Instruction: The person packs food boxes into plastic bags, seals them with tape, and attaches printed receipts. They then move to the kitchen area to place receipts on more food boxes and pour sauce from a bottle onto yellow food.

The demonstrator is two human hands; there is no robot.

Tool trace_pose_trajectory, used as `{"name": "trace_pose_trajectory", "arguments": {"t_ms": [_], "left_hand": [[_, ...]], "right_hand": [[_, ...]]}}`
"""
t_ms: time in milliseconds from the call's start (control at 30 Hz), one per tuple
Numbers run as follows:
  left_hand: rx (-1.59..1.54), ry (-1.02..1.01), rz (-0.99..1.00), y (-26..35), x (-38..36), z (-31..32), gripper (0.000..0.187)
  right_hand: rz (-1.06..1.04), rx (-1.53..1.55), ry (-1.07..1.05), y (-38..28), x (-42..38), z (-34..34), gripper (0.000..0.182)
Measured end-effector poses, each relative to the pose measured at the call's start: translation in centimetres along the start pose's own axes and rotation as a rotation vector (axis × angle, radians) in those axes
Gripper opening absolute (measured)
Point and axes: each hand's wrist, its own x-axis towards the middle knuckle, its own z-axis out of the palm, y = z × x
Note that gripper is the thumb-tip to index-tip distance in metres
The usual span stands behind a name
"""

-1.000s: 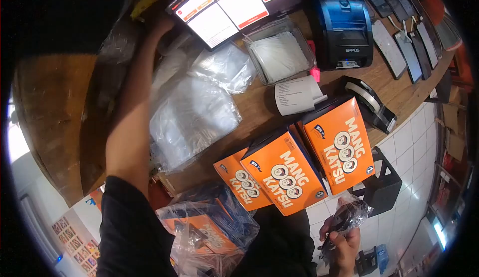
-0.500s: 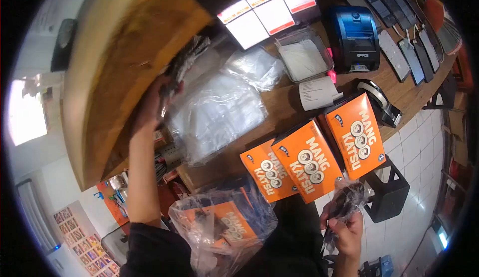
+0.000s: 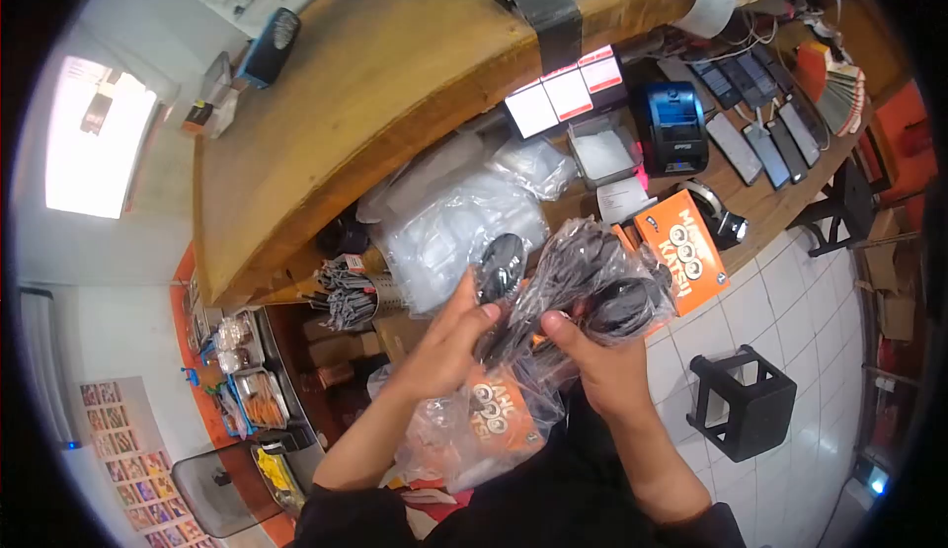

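A: Anyone got a read on the hands here? What's being held?

B: Wrapped black spoons (image 3: 578, 267), by the look of it, all bunched up in crinkly clear plastic. They're held up in front of the body. 1 part of the bunch is gripped by the fingers of the left hand (image 3: 444, 351), just below a rounded black end, and the rest is clasped by the right hand (image 3: 607, 365). So both sets of fingers are closed on it.

A: Nice. And what's around it?

B: A bagged orange box (image 3: 502, 418) is seen below the hands, close to the body. A 2nd orange box (image 3: 683, 250) is partly covered by the plastic, just beyond the right hand. More orange is glimpsed behind the bunch, but how many boxes are hidden can't be told.

A: And the surface (image 3: 724, 174)?

B: Clear plastic bags (image 3: 459, 237) are piled beyond the left hand. Phones (image 3: 768, 153) are laid out beside a blue-and-black printer (image 3: 674, 131).
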Motion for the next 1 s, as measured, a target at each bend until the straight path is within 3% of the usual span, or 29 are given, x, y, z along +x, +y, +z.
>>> {"name": "trace_pose_trajectory", "arguments": {"t_ms": [100, 133, 233, 400, 500, 533, 633, 667, 767, 800, 867, 1000], "left_hand": [[-0.078, -0.035, -0.006, 1.6, -3.2, 0.4, 0.056], [-0.111, -0.042, 0.019, 2.2, -4.1, 0.5, 0.055], [-0.24, -0.032, 0.213, 4.5, -6.7, 1.3, 0.05], [-0.271, 0.237, 0.414, 5.6, -10.8, -0.6, 0.031], [-0.199, 0.308, 0.535, 7.7, -13.9, 1.4, 0.029], [-0.1, 0.312, 0.725, 8.4, -14.5, 2.4, 0.036], [0.084, 0.336, 0.854, 11.1, -16.7, 5.0, 0.036], [0.123, 0.378, 0.897, 11.3, -17.0, 5.3, 0.034], [0.211, 0.481, 1.025, 11.8, -17.7, 5.2, 0.028], [0.22, 0.497, 1.065, 11.7, -17.8, 4.7, 0.025], [0.095, 0.454, 1.089, 11.3, -17.8, 4.1, 0.023], [-0.345, 0.228, 0.991, 9.9, -18.0, 3.0, 0.028]], "right_hand": [[-0.041, -0.014, 0.052, -0.5, -2.5, 0.6, 0.028], [-0.056, 0.124, 0.035, -2.3, -3.4, 1.6, 0.027], [-0.065, 0.257, 0.03, -4.5, -5.9, 2.8, 0.026], [-0.301, 0.005, 0.072, -5.5, -9.9, 2.7, 0.029], [-0.447, -0.082, 0.048, -6.4, -12.3, 4.4, 0.032], [-0.495, -0.093, 0.039, -6.6, -13.1, 5.1, 0.034], [-0.611, -0.28, -0.01, -6.3, -14.6, 6.0, 0.036], [-0.492, -0.203, 0.014, -7.2, -16.0, 7.2, 0.036], [-0.657, -0.428, 0.014, -6.3, -16.0, 7.8, 0.035], [-0.886, -0.548, -0.02, -7.0, -15.9, 8.0, 0.037], [-0.792, -0.618, -0.087, -7.3, -16.1, 8.5, 0.038], [-0.514, -0.355, -0.213, -7.2, -17.1, 9.6, 0.038]]}}
